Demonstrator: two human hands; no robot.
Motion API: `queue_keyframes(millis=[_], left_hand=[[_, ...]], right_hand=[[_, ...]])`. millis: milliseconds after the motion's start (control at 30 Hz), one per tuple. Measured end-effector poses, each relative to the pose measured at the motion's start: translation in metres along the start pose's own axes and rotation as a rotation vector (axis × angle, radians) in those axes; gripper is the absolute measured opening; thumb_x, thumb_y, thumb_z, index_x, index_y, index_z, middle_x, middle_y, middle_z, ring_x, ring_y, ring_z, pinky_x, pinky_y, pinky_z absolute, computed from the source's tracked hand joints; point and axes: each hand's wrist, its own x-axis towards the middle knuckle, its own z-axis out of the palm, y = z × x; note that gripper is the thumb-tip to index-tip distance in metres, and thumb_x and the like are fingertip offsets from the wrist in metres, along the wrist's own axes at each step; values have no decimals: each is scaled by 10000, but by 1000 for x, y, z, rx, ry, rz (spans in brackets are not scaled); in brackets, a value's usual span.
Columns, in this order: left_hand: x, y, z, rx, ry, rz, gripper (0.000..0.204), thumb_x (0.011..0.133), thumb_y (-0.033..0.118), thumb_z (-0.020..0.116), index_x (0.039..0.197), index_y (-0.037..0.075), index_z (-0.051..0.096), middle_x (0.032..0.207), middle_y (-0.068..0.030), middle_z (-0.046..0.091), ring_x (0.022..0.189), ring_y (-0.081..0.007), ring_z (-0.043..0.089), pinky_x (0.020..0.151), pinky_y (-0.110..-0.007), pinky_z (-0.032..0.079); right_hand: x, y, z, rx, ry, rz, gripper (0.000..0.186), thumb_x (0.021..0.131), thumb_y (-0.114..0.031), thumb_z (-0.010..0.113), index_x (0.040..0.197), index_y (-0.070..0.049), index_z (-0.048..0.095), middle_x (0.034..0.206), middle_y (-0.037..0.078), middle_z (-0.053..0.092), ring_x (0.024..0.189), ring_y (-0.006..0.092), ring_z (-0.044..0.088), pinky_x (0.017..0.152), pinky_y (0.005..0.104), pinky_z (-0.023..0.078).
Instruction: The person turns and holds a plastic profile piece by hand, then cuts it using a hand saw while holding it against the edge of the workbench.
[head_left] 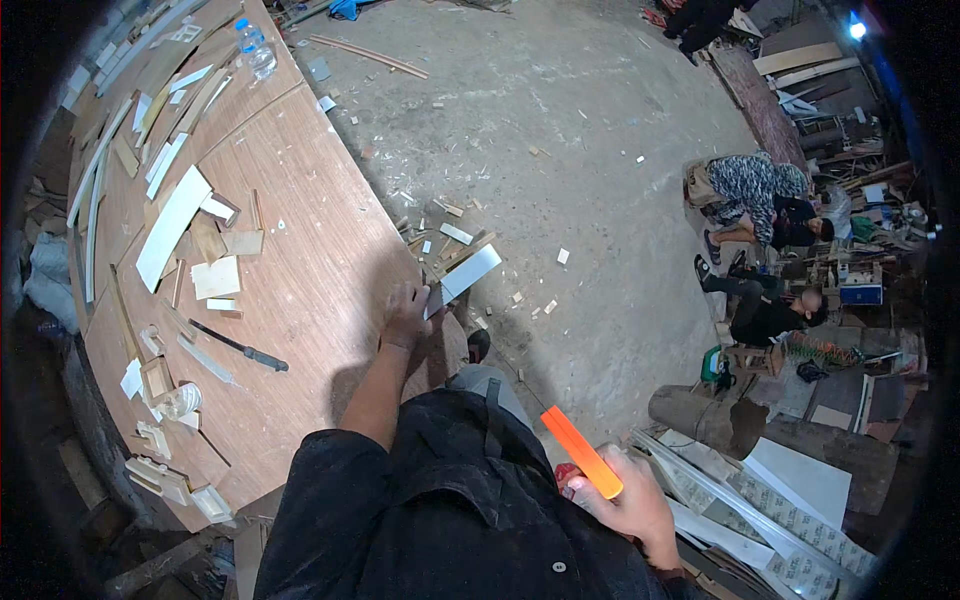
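Note:
My left hand (404, 316) rests at the table's right edge, fingers bent over the near end of a white-faced strip (471, 273) that juts out past the edge. A small dark grey flat piece (433, 300) shows beside those fingers. My right hand (636, 497) is held low on the right, away from the table, closed around an orange bar-shaped hand tool (580, 450). A bit of red shows under the tool, and a thin dark line runs off its far end; its exact kind is unclear.
On the wooden table (310, 190) lie a black-handled saw-like blade (240, 346), white and wooden offcuts (175, 228), a tape roll (182, 401) and water bottles (257, 52). Scraps litter the concrete floor. Long panels (760, 510) lean at lower right. Two people (775, 315) sit farther right.

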Motion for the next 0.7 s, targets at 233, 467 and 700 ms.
queue_keyframes(millis=[233, 467, 700], left_hand=[[4, 3, -4, -38, -74, -25, 463, 773, 426, 736, 1058, 83, 615, 970, -139, 546, 927, -353, 551, 754, -477, 480], [4, 6, -11, -59, -112, -55, 494, 769, 438, 736, 1100, 94, 608, 994, -132, 555, 948, -339, 557, 773, -463, 474], [3, 4, -9, -37, -155, -59, 488, 763, 450, 726, 1081, 101, 603, 992, -118, 550, 930, -336, 552, 772, -469, 475]], right_hand=[[19, -40, -11, 25, -28, 128, 289, 912, -289, 706, 991, -39, 586, 760, 187, 623, 729, 413, 660, 637, 444, 512], [37, -56, -36, 146, 2, 232, 210, 915, -225, 700, 988, -39, 635, 826, 129, 662, 761, 298, 685, 696, 353, 516], [42, -61, -44, 80, -13, 263, 219, 893, -226, 723, 964, -33, 650, 758, 104, 647, 694, 249, 667, 680, 320, 501]])
